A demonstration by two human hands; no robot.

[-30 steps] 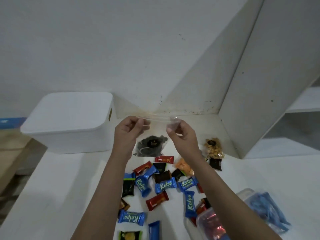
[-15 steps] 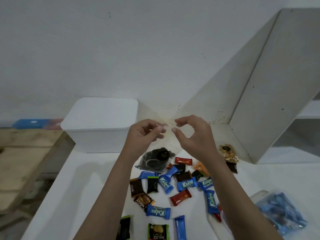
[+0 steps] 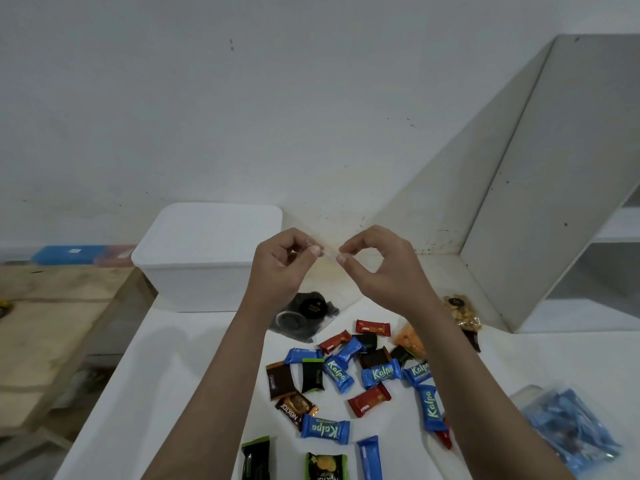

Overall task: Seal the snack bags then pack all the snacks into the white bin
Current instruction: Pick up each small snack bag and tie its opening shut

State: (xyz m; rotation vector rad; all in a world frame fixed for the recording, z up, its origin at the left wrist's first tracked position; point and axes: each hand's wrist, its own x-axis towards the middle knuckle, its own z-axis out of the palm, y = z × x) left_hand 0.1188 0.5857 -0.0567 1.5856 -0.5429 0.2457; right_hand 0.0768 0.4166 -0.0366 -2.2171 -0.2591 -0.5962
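Above the white table (image 3: 180, 362), a clear snack bag (image 3: 313, 315) (dark contents) is pinched at its top edge by left hand (image 3: 280, 268) and right hand (image 3: 384, 271). Lidded white bin (image 3: 204, 258) sits left; loose Kalpa candies (image 3: 381, 374) are scattered below.

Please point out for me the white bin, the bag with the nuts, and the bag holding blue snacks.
white bin (image 3: 194, 282), head view, on its front wall.
bag of nuts (image 3: 462, 313), head view, on the middle of the clear bag.
bag of blue snacks (image 3: 568, 427), head view, on the middle of the bag.
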